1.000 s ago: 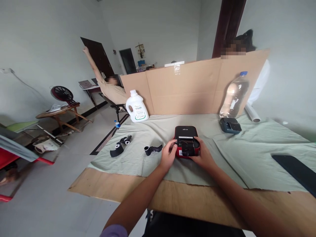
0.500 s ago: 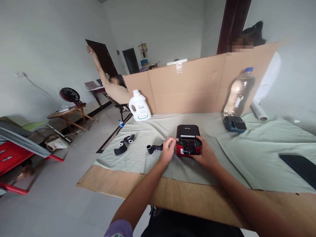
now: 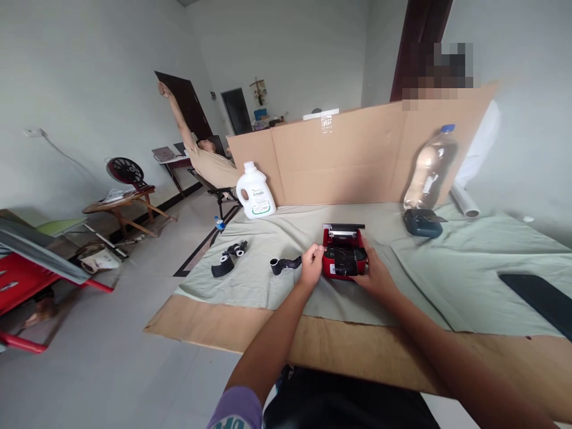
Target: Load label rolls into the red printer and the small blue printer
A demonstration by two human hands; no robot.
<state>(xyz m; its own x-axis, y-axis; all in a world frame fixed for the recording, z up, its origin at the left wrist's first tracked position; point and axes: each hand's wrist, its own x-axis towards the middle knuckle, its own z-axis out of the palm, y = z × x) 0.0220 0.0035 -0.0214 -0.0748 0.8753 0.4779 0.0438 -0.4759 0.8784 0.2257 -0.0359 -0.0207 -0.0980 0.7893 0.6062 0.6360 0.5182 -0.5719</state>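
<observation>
A small red and black label printer (image 3: 329, 266) rests on the cloth in front of me, its black lid (image 3: 344, 226) raised at the back. A dark strip (image 3: 345, 261) lies over its front. My left hand (image 3: 311, 263) is closed at the printer's left side, fingers curled against the edge. Round the right side and front corner wraps my right hand (image 3: 376, 273), thumb along the side. Just left of my left hand lies a black roll with a loose tail (image 3: 286, 264). Farther left are several black rolls with white cores (image 3: 226, 265).
A white jug (image 3: 257, 193) and a large clear bottle (image 3: 431, 170) stand before a cardboard screen (image 3: 339, 161). A dark device (image 3: 422, 223) sits near the bottle, a black phone-like slab (image 3: 536, 298) at right. People are beyond the screen; one person's arm (image 3: 177, 113) is raised.
The printer's lid has swung up from closed, showing the inside. My left hand has shifted slightly right and up along the printer's edge; my right hand still holds the other side.
</observation>
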